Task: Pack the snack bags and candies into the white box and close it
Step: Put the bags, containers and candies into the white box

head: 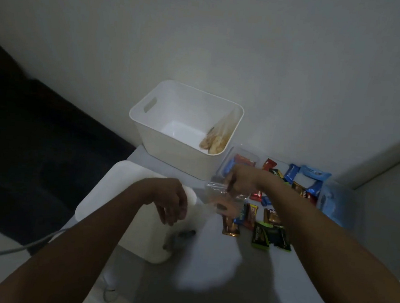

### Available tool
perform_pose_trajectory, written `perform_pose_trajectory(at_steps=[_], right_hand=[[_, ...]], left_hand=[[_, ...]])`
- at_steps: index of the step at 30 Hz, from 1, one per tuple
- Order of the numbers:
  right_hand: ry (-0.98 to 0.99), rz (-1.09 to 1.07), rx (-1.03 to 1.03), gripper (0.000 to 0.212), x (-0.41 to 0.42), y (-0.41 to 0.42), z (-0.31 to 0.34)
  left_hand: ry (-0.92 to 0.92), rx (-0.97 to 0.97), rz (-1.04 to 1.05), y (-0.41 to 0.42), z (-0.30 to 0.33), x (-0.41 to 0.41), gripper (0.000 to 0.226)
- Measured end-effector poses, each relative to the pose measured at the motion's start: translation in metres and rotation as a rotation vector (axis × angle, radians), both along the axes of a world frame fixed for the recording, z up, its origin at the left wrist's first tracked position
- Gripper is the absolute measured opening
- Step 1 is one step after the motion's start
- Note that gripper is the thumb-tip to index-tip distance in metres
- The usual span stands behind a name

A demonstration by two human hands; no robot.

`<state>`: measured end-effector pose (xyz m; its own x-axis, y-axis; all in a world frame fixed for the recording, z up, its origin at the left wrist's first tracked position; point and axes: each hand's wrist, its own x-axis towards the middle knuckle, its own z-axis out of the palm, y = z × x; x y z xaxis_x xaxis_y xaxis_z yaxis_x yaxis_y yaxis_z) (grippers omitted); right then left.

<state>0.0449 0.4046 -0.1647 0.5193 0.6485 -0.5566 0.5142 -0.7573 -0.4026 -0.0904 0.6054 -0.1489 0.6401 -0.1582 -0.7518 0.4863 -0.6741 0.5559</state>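
The white box [170, 146] stands open at the back of the table, with one clear snack bag of brownish chips [217, 138] leaning in its right corner. My right hand [242, 180] is shut on a clear, blurred snack bag [218, 199] just in front of the box. My left hand [170, 199] hovers over the white lid [120, 202], fingers loosely curled and holding nothing. Several wrapped candies [266, 233] in red, blue, green and brown lie scattered to the right of my right hand.
A clear tray [240, 155] with candies sits right of the box. Blue packets [314, 174] and a blue bag [335, 203] lie at the far right. A grey cable [13, 250] runs off the left edge. The wall is close behind the box.
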Motion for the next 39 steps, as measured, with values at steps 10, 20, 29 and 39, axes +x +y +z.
perform_pose_trajectory(at_steps=[10, 20, 29, 39], right_hand=[[0.009, -0.178, 0.122, 0.007, -0.001, -0.022, 0.134], [-0.002, -0.484, 0.440, 0.007, 0.004, -0.016, 0.205], [-0.028, -0.716, 0.645, 0.011, 0.028, 0.027, 0.201], [-0.060, -0.868, 0.759, 0.017, 0.067, 0.063, 0.200]], left_hand=[[-0.190, -0.016, 0.072, 0.030, 0.085, 0.036, 0.007], [-0.405, -0.120, 0.286, 0.044, 0.158, 0.082, 0.007], [-0.506, -0.072, 0.351, 0.041, 0.176, 0.122, 0.007], [-0.495, 0.018, 0.417, 0.033, 0.107, 0.150, 0.009]])
